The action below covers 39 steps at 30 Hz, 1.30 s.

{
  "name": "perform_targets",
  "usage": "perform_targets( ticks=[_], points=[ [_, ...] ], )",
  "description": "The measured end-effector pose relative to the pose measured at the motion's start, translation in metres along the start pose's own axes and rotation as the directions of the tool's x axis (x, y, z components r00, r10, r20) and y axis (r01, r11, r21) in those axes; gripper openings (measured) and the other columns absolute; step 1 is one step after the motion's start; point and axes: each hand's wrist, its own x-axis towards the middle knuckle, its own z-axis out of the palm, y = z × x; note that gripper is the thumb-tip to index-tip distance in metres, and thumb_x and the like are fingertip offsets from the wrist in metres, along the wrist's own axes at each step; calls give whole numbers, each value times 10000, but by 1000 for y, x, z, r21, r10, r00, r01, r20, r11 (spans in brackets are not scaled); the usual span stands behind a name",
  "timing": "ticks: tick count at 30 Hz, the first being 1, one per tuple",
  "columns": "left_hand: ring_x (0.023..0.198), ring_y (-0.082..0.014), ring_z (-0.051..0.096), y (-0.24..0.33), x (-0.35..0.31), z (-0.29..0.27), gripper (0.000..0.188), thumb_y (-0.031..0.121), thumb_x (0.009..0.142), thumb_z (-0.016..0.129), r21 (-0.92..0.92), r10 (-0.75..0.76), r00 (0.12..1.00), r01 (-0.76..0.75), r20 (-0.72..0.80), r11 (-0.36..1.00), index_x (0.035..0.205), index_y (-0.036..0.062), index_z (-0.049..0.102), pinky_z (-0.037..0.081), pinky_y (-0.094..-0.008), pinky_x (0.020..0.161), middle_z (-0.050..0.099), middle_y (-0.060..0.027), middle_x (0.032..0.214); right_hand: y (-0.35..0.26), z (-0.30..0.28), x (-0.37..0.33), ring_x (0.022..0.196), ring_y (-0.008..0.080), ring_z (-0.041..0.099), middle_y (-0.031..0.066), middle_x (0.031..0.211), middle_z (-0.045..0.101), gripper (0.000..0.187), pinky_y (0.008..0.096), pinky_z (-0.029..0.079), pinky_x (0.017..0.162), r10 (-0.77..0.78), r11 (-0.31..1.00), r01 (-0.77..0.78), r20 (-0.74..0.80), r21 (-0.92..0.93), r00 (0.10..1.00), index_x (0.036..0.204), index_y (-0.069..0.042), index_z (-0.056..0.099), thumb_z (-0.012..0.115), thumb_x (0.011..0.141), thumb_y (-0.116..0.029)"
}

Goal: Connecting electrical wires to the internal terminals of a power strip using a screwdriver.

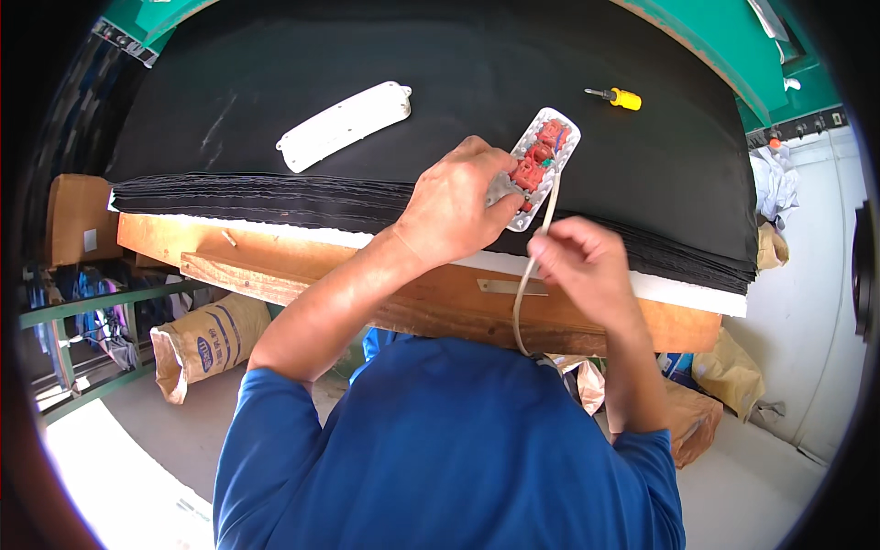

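An opened white power strip housing (570,139) lies tilted on the black cloth, with red socket parts (530,172) and a few coloured wires inside. My left hand (461,197) grips its left side, thumb and fingers bent over the edge. From the housing a pale cable (519,307) runs down over the table's front edge toward my body. Close to the housing's lower end, my right hand (584,266) pinches this cable between thumb and fingers. A long white cover (344,126) rests apart at the left. To the right lies a yellow-handled screwdriver (625,99).
Thick layers of black cloth (275,197) cover the wooden table (412,307). Below at the left stands a brown paper sack (209,346) beside green rails (110,307). More crumpled bags (724,371) sit at the lower right. Green machine parts (715,41) border the far side.
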Motion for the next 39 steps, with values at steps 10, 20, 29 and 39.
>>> perform_targets(
  ticks=[10, 20, 29, 39],
  points=[
    [832, -228, 673, -3, 8, -4, 212, 59, 869, 743, -110, -95, 992, 104, 88, 988, 1069, -6, 717, 554, -352, 741, 656, -134, 975, -18, -8, 59, 719, 60, 622, 77, 823, 724, 252, 246, 508, 644, -235, 957, 204, -136, -208, 962, 1184, 16, 693, 736, 956, -82],
    [844, -218, 661, -3, 8, 10, 92, 32, 895, 713, -162, -187, 982, 186, 11, 969, 971, -15, 692, 541, -339, 751, 633, -119, 959, -20, -10, 59, 704, 91, 639, 87, 831, 737, 142, 258, 521, 635, -352, 900, 327, -38, -288, 935, 1069, 4, 746, 738, 930, -23],
    [915, -215, 639, 2, 2, 15, 69, 27, 902, 707, -214, -165, 986, 155, -29, 965, 950, -8, 671, 524, -317, 748, 636, -106, 1052, -9, 0, 56, 729, 112, 648, 76, 872, 713, 156, 265, 531, 645, -442, 879, 413, -80, -239, 894, 1084, -6, 757, 742, 929, -17],
    [942, -240, 655, -2, -4, 22, 83, 4, 902, 703, -150, -50, 988, 28, -149, 988, 976, -1, 667, 545, -331, 780, 646, -127, 1098, -11, -6, 54, 779, 150, 700, 101, 896, 710, 158, 279, 570, 691, -453, 871, 436, -26, -228, 891, 1074, -3, 764, 754, 916, -4]
  ],
)
